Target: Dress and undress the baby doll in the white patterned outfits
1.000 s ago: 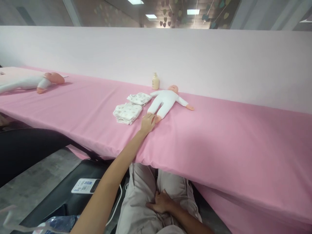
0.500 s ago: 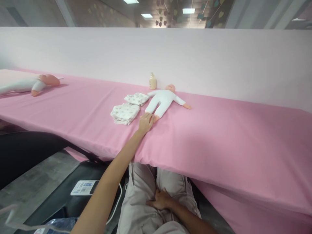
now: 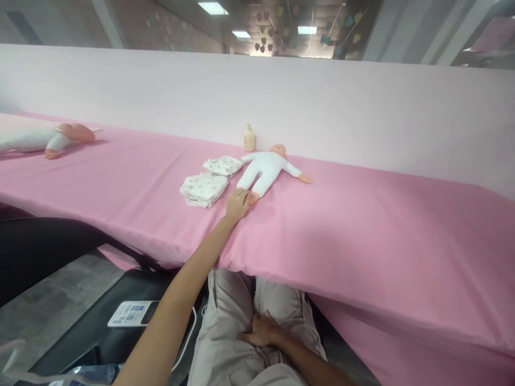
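On the pink-covered table, a baby doll [image 3: 263, 167] in a white suit lies on its back, head toward the wall and arms spread. My left hand [image 3: 237, 203] is at its feet, fingers curled over one foot and hiding most of it; the other foot shows beside my fingertips. Left of the doll are two folded white cloths with a small print, a nearer cloth [image 3: 205, 187] and a farther cloth [image 3: 223, 165]. My right hand [image 3: 263, 329] rests on my lap with the thumb spread away from the fingers, holding nothing.
A pump bottle [image 3: 249, 139] of pale yellow liquid stands against the white wall [image 3: 341, 112]. A second doll [image 3: 44, 138] lies at the far left of the pink cover [image 3: 362, 230]. Beside my legs, a black chair [image 3: 132, 289] carries a phone-sized white device [image 3: 127, 313] and a cable.
The view has shifted slightly, so most things sit a little farther left. My left hand stays at the doll's feet and my right hand stays on my lap.
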